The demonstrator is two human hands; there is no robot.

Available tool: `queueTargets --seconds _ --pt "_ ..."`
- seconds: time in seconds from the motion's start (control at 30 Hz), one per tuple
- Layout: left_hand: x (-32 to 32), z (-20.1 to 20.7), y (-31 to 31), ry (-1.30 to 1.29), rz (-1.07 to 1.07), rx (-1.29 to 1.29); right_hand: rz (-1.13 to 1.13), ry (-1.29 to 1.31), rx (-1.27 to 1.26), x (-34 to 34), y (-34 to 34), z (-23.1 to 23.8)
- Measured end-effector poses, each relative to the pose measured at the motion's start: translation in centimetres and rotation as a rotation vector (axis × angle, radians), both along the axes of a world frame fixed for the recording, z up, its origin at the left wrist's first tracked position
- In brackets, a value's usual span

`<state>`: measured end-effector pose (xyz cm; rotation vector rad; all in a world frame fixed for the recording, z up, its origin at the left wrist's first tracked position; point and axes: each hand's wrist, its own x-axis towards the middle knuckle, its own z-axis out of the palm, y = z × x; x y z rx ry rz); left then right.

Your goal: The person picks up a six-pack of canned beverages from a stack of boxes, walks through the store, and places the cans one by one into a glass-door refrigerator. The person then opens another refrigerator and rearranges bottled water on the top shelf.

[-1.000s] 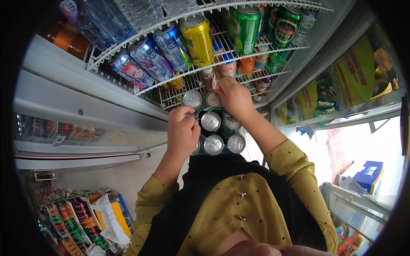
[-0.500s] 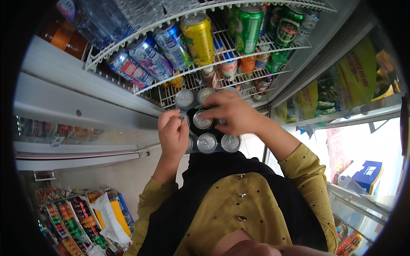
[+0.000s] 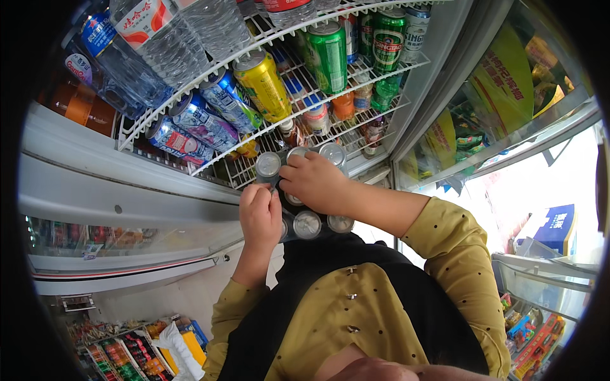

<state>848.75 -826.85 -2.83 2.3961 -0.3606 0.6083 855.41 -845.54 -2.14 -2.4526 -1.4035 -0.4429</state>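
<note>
A pack of several cans (image 3: 307, 224) with silver lids is in front of my body, below the fridge shelves, in what looks like clear film. My left hand (image 3: 259, 211) is closed in a pinch at the pack's left edge; whatever lies between its fingers is too small to name. Over the middle of the pack, my right hand (image 3: 316, 184) has its fingers curled down close to the left hand. Its fingertips are partly hidden, and it covers some of the lids.
Wire fridge shelves (image 3: 248, 141) rise ahead, holding a yellow can (image 3: 262, 86), green cans (image 3: 326, 57), blue cans (image 3: 202, 119) and water bottles (image 3: 152, 38). Fridge doors stand at the left (image 3: 114, 184) and right (image 3: 438, 127). A rack of packaged goods (image 3: 127, 352) is at lower left.
My right hand has moved left and down over the cans, closer to my left hand, its fingers now curled. The left hand stays pinched at the pack's edge. The view has shifted slightly.
</note>
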Motion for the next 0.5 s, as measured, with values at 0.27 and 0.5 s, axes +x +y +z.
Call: queueTargets --seconds 0.27,0.5 --pt "-0.4 0.0 0.3 -0.057 -0.024 0.018 -0.004 0.254 0.527 -0.3 -4.7 9.2" --pt "-0.7 0.1 1.0 -0.042 0.003 0.005 -0.306 0.033 0.802 3.3 -7.0 12.0"
